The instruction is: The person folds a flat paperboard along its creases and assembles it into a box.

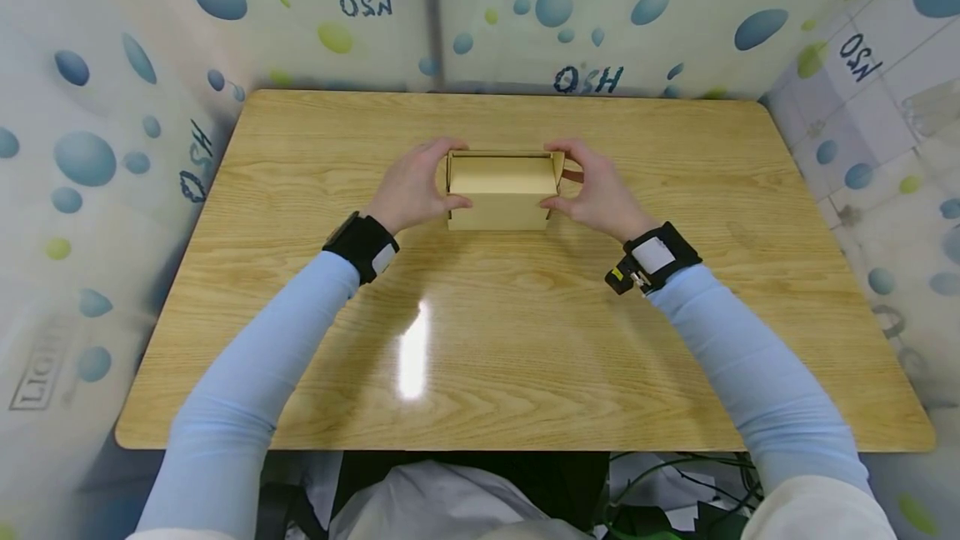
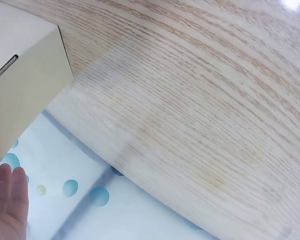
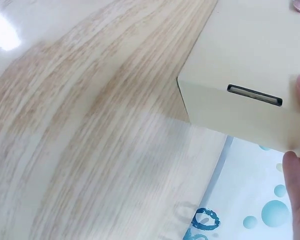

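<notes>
A small pale yellow cardboard box (image 1: 498, 212) is on the table between both hands, with its long side toward the person. My left hand (image 1: 414, 188) grips its left end, thumb at the near side and fingers at the far top edge. On the other end my right hand (image 1: 600, 192) has the same kind of grip, beside a side flap (image 1: 558, 165) that sticks up. A narrow slot (image 3: 255, 95) shows in the box's side in the right wrist view. Fingertips (image 2: 17, 182) appear below the box corner in the left wrist view.
The wood-grain table (image 1: 480, 340) reflects a bright light patch in front of the box. Curtains (image 1: 555, 32) with blue and green dots surround it at the back and both sides. Cables (image 1: 690, 465) hang below the near edge at the right.
</notes>
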### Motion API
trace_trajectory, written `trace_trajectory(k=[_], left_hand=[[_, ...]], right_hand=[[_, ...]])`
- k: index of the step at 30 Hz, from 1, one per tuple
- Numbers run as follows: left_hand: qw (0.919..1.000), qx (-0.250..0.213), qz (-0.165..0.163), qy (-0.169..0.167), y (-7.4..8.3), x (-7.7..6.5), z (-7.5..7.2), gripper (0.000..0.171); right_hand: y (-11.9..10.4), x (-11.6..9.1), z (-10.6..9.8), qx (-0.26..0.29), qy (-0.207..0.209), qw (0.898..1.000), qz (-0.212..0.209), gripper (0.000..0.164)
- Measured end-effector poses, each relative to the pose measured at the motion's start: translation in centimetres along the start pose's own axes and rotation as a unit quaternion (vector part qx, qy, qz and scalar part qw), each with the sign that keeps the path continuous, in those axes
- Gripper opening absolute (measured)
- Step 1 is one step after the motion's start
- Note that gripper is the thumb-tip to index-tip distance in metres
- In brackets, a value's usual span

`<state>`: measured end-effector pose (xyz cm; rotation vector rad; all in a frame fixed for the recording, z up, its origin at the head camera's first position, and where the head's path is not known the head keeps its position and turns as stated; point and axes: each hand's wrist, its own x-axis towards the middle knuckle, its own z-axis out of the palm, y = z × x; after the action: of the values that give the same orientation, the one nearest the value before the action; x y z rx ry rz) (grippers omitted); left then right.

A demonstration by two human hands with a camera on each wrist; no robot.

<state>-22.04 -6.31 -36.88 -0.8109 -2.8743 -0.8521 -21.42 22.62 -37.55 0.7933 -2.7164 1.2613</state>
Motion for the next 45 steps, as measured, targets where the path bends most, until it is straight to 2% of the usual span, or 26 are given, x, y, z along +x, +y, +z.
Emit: trace_trajectory(k=[16, 32, 36, 45], left_hand=[[0.9992, 0.015, 0.025, 0.026, -0.19, -0.03, 0.39, 0.066], [0.9990, 0.013, 0.032, 0.029, 0.01, -0.11, 0.34, 0.061], [0.9983, 0.016, 0.044, 0.035, -0.05, -0.21, 0.36, 0.060], [0.9947, 0.034, 0.077, 0.060, -0.30, -0.55, 0.62, 0.057]], right_hand=[[0.37, -0.19, 0.36, -0.037, 0.024, 0.998, -0.047, 0.062], [0.17, -0.35, 0.29, -0.059, 0.026, 0.996, -0.060, 0.057], [0.24, -0.42, 0.31, -0.069, 0.025, 0.995, -0.063, 0.056], [0.59, -0.52, 0.44, -0.097, 0.035, 0.990, -0.099, 0.046]])
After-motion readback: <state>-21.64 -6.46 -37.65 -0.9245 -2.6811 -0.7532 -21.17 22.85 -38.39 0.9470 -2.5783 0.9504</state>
